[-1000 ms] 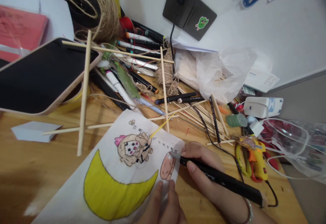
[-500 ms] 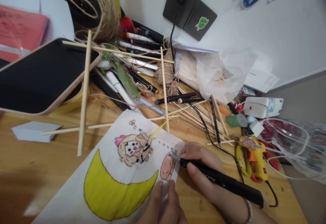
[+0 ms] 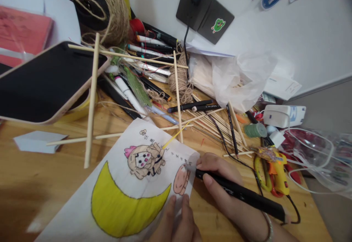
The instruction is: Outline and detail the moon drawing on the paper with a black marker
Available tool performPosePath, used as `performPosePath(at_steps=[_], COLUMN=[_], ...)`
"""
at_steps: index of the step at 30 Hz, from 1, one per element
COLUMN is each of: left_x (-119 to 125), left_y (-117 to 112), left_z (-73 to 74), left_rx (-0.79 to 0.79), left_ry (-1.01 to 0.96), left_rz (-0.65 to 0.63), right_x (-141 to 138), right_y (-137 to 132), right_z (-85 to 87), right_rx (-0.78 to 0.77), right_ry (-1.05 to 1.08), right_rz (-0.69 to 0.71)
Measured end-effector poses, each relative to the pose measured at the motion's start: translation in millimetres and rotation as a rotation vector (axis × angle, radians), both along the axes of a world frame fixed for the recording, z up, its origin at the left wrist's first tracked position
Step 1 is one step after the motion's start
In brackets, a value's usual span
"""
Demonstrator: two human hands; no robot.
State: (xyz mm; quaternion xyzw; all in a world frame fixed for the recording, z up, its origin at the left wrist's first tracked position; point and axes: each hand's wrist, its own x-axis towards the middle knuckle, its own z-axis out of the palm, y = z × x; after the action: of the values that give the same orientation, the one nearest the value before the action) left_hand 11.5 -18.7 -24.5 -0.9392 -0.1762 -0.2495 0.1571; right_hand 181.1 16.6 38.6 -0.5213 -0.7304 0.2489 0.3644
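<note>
My right hand grips a black marker, its tip at the upper right of a small pink drawing on the white paper. My left hand lies just below that drawing, fingers stretched out and pressing the sheet down; its thumb side is partly out of view. Also on the paper are a large yellow crescent moon, a figure in a tan hooded outfit and small handwritten characters. A square frame of thin wooden sticks stands behind the sheet.
Across the back lie several markers, twine, loose sticks and a plastic bag. A tablet-like black screen sits at left. To the right are a yellow glue gun, its cord and a green thread spool.
The marker tip has shifted slightly to the right and up along the pink drawing's top edge, with my right hand. My left hand stays in place.
</note>
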Motion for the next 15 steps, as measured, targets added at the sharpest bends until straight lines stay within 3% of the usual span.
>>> performPosePath(at_steps=[4, 15], left_x=[1.4, 2.6], left_y=[-1.2, -4.3], left_z=[-1.8, -6.4], left_rx=[0.007, -0.002], left_ry=[0.005, -0.006], left_rz=[0.011, 0.002], right_x=[-0.9, -2.9], right_y=[1.0, 0.9], right_z=[0.6, -0.1], right_rx=[0.014, 0.018], right_ry=[0.015, 0.015], right_rz=[0.054, 0.008])
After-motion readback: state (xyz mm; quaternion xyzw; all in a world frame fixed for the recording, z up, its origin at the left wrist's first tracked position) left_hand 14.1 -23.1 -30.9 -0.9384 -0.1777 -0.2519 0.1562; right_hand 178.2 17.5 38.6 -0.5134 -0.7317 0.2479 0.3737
